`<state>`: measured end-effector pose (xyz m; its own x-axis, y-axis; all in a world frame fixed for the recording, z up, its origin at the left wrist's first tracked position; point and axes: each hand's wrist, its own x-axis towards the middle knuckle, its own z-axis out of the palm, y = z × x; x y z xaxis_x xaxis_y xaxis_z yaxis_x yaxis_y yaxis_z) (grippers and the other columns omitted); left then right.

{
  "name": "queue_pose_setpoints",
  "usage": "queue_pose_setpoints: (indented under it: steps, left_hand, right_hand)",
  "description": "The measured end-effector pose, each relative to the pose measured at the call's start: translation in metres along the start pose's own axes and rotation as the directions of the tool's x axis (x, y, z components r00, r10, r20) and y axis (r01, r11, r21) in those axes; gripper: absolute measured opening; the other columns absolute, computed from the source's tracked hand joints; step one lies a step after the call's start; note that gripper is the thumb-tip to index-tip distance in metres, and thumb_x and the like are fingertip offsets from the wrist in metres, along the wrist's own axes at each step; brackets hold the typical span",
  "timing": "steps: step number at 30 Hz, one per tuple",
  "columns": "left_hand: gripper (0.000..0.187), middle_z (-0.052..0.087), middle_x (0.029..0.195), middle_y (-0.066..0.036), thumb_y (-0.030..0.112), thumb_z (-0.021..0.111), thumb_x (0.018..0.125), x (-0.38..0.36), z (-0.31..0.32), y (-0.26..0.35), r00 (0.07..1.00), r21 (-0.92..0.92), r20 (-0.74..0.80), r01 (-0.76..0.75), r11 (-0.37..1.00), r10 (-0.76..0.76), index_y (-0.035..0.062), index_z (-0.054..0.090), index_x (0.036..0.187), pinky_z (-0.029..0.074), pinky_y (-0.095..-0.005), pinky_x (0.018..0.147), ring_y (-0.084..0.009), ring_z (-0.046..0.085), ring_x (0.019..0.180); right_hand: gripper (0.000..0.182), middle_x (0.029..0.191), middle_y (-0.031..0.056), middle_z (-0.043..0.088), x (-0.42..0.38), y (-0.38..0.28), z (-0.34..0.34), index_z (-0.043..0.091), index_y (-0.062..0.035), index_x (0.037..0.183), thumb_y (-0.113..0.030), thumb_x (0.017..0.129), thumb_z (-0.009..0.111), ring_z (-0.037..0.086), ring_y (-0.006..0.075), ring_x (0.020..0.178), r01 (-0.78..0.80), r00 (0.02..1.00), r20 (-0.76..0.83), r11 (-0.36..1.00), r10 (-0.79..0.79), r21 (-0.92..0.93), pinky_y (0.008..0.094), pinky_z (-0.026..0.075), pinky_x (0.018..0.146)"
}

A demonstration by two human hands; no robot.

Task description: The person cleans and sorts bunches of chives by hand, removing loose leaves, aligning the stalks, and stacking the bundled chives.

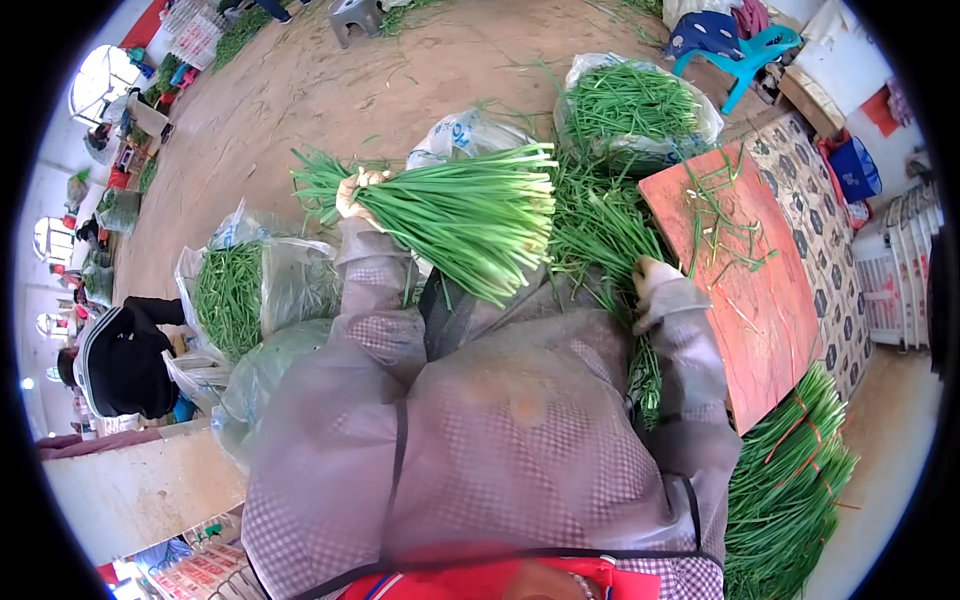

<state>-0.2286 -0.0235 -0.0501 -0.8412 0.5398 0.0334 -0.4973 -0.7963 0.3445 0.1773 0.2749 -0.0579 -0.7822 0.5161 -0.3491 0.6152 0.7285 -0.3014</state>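
Observation:
My left hand is wrapped round a thick bunch of garlic chives near its leafy end. The pale cut ends fan out to the right, above my lap. Lower and to the right, my right hand is closed at the edge of a loose heap of garlic chives, with curled fingers on some of the stalks. Beside that hand lies a reddish board with scattered green blades on it.
Plastic bags of greens stand at the left and at the far right. Tied chive bundles lie below the board. Farther off are a turquoise chair, a grey stool, white crates and a person in black.

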Motion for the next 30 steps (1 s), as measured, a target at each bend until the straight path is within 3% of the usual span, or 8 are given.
queue_pose_setpoints:
  steps: [7, 10, 17, 19, 25, 28, 29, 30]
  left_hand:
    - [0.016, 0.044, 0.054, -0.003, 0.015, 0.056, 0.066, -0.015, 0.058, -0.021, 0.998, 0.041, -0.070, 0.002, 0.999, 0.001, 0.0111, 0.043, 0.056, 0.041, -0.0389, 0.073, -0.0204, 0.045, 0.056]
    - [0.016, 0.044, 0.053, -0.003, 0.015, 0.056, 0.065, -0.015, 0.067, -0.026, 0.992, 0.027, -0.128, -0.013, 1.000, 0.016, 0.0107, 0.043, 0.057, 0.041, -0.0388, 0.071, -0.0212, 0.045, 0.054]
    - [0.014, 0.045, 0.053, -0.004, 0.014, 0.054, 0.067, -0.027, 0.092, -0.031, 0.992, 0.071, -0.122, 0.029, 0.997, -0.020, 0.0097, 0.046, 0.056, 0.043, -0.0391, 0.073, -0.0203, 0.046, 0.057]
    - [0.014, 0.044, 0.053, -0.004, 0.014, 0.054, 0.067, -0.027, 0.087, -0.031, 0.989, 0.078, -0.150, 0.010, 0.997, 0.001, 0.0097, 0.046, 0.056, 0.043, -0.0388, 0.074, -0.0199, 0.044, 0.056]
    - [0.014, 0.049, 0.054, -0.005, 0.015, 0.054, 0.066, -0.021, 0.052, -0.028, 0.996, -0.005, -0.091, -0.009, 1.000, 0.008, 0.0097, 0.047, 0.055, 0.042, -0.0386, 0.074, -0.0220, 0.048, 0.058]
    - [0.013, 0.042, 0.052, -0.002, 0.017, 0.050, 0.064, -0.028, 0.067, -0.032, 0.990, 0.077, -0.134, -0.044, 0.996, 0.054, 0.0127, 0.045, 0.053, 0.040, -0.0389, 0.075, -0.0197, 0.045, 0.056]
    - [0.013, 0.042, 0.052, -0.002, 0.017, 0.050, 0.063, -0.028, 0.067, -0.032, 0.986, 0.111, -0.152, -0.044, 0.993, 0.061, 0.0133, 0.044, 0.052, 0.040, -0.0392, 0.075, -0.0196, 0.044, 0.056]
    - [0.016, 0.050, 0.054, -0.007, 0.017, 0.054, 0.067, -0.019, 0.046, -0.028, 0.998, 0.029, -0.068, 0.009, 1.000, -0.007, 0.0091, 0.048, 0.054, 0.043, -0.0394, 0.074, -0.0230, 0.049, 0.057]
  right_hand:
    - [0.027, 0.063, 0.0064, 0.060, -0.065, -0.128, -0.095, 0.065, -0.0075, 0.103, -0.019, 0.078, 0.068, 0.049, 0.0081, 0.052, 0.413, 0.901, -0.354, 0.742, -0.249, 0.529, 0.0262, 0.038, 0.048]
    - [0.040, 0.087, 0.0147, 0.066, -0.057, -0.187, -0.081, 0.063, -0.0077, 0.104, -0.035, 0.075, 0.071, 0.066, 0.0264, 0.073, 0.656, 0.715, -0.524, 0.703, -0.463, 0.274, 0.0340, 0.052, 0.067]
    - [0.018, 0.081, 0.0078, 0.060, -0.012, -0.231, -0.050, 0.064, -0.0075, 0.078, -0.026, 0.080, 0.065, 0.059, 0.0231, 0.068, 0.740, 0.512, -0.517, 0.658, -0.686, -0.140, 0.0357, 0.046, 0.062]
    - [0.018, 0.068, 0.0046, 0.056, -0.022, -0.213, -0.060, 0.061, -0.0048, 0.071, -0.019, 0.083, 0.063, 0.053, 0.0152, 0.059, 0.455, 0.818, -0.326, 0.185, -0.474, 0.871, 0.0310, 0.041, 0.054]
    - [0.020, 0.066, 0.0039, 0.057, -0.056, -0.067, -0.096, 0.067, 0.0003, 0.090, -0.018, 0.080, 0.066, 0.053, 0.0125, 0.055, 0.156, 0.894, -0.222, -0.194, -0.390, 0.968, 0.0208, 0.040, 0.049]
    - [0.041, 0.080, 0.0095, 0.063, -0.072, -0.051, -0.100, 0.063, 0.0019, 0.108, -0.024, 0.077, 0.071, 0.057, 0.0146, 0.057, 0.066, 0.980, 0.046, 0.541, -0.192, 0.839, 0.0249, 0.048, 0.053]
    - [0.052, 0.091, 0.0143, 0.066, -0.062, -0.032, -0.080, 0.062, 0.0028, 0.108, -0.032, 0.072, 0.075, 0.061, 0.0169, 0.060, 0.298, 0.953, -0.164, 0.887, -0.255, 0.353, 0.0272, 0.051, 0.057]
    - [0.054, 0.092, 0.0158, 0.066, -0.068, -0.052, -0.087, 0.063, 0.0019, 0.107, -0.035, 0.070, 0.076, 0.062, 0.0191, 0.062, 0.190, 0.981, -0.055, 0.877, -0.185, 0.442, 0.0288, 0.051, 0.059]
